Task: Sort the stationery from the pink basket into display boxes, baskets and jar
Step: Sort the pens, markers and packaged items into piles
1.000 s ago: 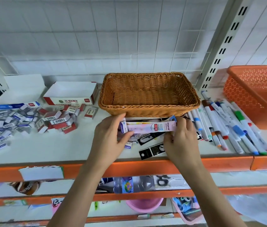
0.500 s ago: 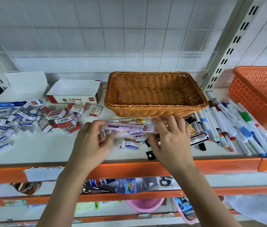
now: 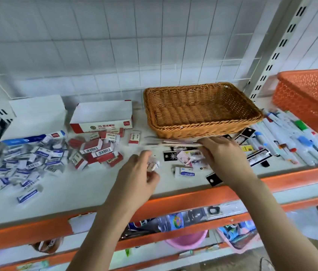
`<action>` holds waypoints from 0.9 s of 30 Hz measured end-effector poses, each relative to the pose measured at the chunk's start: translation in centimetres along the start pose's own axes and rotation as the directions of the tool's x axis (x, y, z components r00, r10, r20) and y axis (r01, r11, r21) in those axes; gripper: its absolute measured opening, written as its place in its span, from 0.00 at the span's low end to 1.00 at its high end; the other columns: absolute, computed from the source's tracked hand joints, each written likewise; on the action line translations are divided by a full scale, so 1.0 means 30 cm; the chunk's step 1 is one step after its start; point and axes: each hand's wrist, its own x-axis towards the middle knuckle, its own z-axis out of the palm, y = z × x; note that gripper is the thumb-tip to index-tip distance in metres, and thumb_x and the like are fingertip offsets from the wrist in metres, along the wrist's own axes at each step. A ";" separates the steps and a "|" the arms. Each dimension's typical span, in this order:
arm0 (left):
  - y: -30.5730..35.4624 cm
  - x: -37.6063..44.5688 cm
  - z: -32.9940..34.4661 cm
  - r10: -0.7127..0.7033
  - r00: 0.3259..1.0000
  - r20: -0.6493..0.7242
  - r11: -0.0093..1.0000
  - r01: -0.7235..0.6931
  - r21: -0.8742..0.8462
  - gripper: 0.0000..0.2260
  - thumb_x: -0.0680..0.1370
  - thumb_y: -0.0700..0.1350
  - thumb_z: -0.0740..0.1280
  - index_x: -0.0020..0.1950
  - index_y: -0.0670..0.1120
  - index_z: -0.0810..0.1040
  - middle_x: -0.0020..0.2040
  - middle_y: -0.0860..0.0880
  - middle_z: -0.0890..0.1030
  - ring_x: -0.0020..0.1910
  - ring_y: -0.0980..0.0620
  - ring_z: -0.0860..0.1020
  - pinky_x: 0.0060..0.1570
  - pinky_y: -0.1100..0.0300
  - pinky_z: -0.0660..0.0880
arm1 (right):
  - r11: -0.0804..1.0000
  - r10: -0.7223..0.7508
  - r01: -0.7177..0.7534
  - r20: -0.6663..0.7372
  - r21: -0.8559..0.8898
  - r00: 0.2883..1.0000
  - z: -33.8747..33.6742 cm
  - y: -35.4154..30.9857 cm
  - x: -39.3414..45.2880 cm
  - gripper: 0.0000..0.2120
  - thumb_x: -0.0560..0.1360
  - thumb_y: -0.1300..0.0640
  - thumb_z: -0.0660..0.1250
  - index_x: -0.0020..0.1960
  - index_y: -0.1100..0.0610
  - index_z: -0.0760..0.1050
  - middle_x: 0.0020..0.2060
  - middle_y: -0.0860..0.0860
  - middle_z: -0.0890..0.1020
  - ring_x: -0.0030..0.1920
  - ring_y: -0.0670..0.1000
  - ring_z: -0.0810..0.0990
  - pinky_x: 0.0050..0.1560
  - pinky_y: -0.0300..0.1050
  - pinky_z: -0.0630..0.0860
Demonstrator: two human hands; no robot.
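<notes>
My right hand (image 3: 224, 155) has its grip clamped on flat packets (image 3: 173, 142) by the wicker basket's (image 3: 203, 130) front edge; my left hand (image 3: 136, 177) pinches something small.

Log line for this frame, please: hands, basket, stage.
stage: sorting packets | right hand: grips flat packets before wicker basket | left hand: holds small item, blurred | basket: empty
</notes>
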 end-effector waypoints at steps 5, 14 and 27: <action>0.015 0.023 -0.011 0.127 0.992 -0.010 0.992 -0.128 -0.020 0.19 0.80 0.44 0.57 0.71 0.54 0.61 0.53 0.49 0.65 0.32 0.56 0.72 0.26 0.68 0.66 | 0.998 0.055 -0.055 -0.002 -0.028 0.998 -0.060 0.060 0.006 0.10 0.75 0.61 0.61 0.53 0.59 0.79 0.41 0.57 0.82 0.42 0.62 0.80 0.42 0.53 0.75; 0.110 0.039 0.052 0.219 0.975 0.027 0.975 -0.220 0.041 0.10 0.78 0.58 0.60 0.52 0.55 0.63 0.45 0.53 0.75 0.28 0.59 0.70 0.24 0.69 0.62 | 0.991 0.119 -0.133 0.326 0.020 0.938 -0.096 0.095 -0.028 0.30 0.70 0.61 0.60 0.72 0.59 0.64 0.69 0.56 0.69 0.70 0.59 0.64 0.69 0.56 0.62; 0.056 -0.027 0.034 0.016 0.998 -0.064 0.986 -0.005 0.166 0.13 0.78 0.57 0.59 0.58 0.52 0.71 0.45 0.57 0.78 0.33 0.60 0.73 0.27 0.69 0.65 | 0.984 -0.141 0.109 0.248 0.141 0.959 -0.004 -0.062 0.028 0.27 0.70 0.35 0.55 0.45 0.55 0.81 0.41 0.54 0.78 0.47 0.59 0.77 0.46 0.50 0.73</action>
